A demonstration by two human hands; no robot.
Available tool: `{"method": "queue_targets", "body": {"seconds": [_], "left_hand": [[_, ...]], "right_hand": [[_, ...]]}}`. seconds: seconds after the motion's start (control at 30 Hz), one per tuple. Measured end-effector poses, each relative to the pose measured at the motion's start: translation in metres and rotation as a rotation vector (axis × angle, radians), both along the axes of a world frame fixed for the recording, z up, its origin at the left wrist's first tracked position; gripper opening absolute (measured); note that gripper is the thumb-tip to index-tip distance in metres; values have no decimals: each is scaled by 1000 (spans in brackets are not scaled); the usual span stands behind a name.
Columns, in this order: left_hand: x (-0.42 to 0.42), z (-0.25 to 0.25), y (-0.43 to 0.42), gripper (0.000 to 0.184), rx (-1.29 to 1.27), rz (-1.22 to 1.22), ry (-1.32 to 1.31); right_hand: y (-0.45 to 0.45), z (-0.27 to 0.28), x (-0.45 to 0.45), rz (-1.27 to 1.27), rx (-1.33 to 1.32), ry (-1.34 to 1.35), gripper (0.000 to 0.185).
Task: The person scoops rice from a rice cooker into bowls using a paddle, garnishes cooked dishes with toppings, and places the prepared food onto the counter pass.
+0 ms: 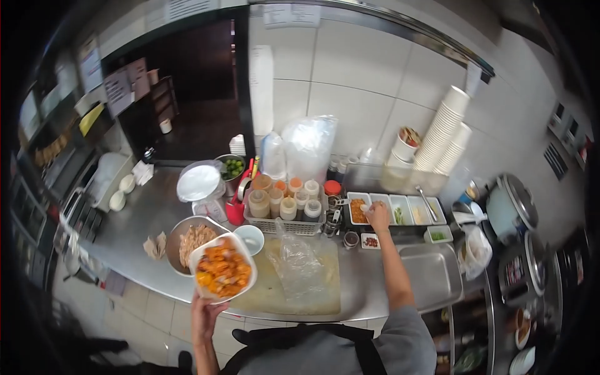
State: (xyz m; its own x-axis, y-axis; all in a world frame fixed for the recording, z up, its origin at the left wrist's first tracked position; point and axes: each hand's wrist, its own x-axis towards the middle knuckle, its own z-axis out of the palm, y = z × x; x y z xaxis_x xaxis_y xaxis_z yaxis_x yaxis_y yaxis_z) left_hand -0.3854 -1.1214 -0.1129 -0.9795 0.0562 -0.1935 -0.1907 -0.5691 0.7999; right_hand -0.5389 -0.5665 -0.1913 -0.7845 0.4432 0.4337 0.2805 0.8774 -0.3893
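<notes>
My left hand [206, 312] grips the underside of a white square bowl [253, 275] filled with glossy orange chunks of food [222, 267]. The bowl is tilted toward me above the counter's front edge and overlaps a metal bowl [178, 270] of pale shredded food [195, 240]. My right hand [377, 215] is over a row of white inserts, at the leftmost one, which holds an orange-brown chopped food [358, 211]. Its fingers are closed, and a small pale piece shows at their tips, too small to name. Beside it are inserts of green slices [398, 215] and a pale topping [419, 214].
A plastic bag [297, 265] lies on a yellowish cutting board [262, 300]. Squeeze bottles stand in a grey basket [284, 228]. A metal tray [431, 275] sits at right, near a rice cooker [509, 209]. Stacked paper cups [447, 125] lean behind the inserts.
</notes>
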Motion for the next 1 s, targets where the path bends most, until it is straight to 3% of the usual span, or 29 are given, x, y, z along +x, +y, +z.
{"method": "queue_targets", "body": {"seconds": [0.2,0.4,0.47,0.6,0.83,1.0], "left_hand": [[6,-10,90,51,35,-191,-18],[6,-25,142,49,40,-326,-6],[1,-28,153,50,18,-378,17],[-1,-29,177,51,0,-463,-7],[-11,-29,220,50,-3,-516,-12],[-20,-37,240,48,-14,-551,-3]], "right_hand": [[-6,18,-9,-68,25,-269,25],[19,-1,-27,95,280,-327,17],[26,-8,-31,135,254,-335,14],[10,24,-21,109,212,-186,17],[6,-9,-30,230,443,-17,14],[8,-16,-12,263,214,-80,12]]}}
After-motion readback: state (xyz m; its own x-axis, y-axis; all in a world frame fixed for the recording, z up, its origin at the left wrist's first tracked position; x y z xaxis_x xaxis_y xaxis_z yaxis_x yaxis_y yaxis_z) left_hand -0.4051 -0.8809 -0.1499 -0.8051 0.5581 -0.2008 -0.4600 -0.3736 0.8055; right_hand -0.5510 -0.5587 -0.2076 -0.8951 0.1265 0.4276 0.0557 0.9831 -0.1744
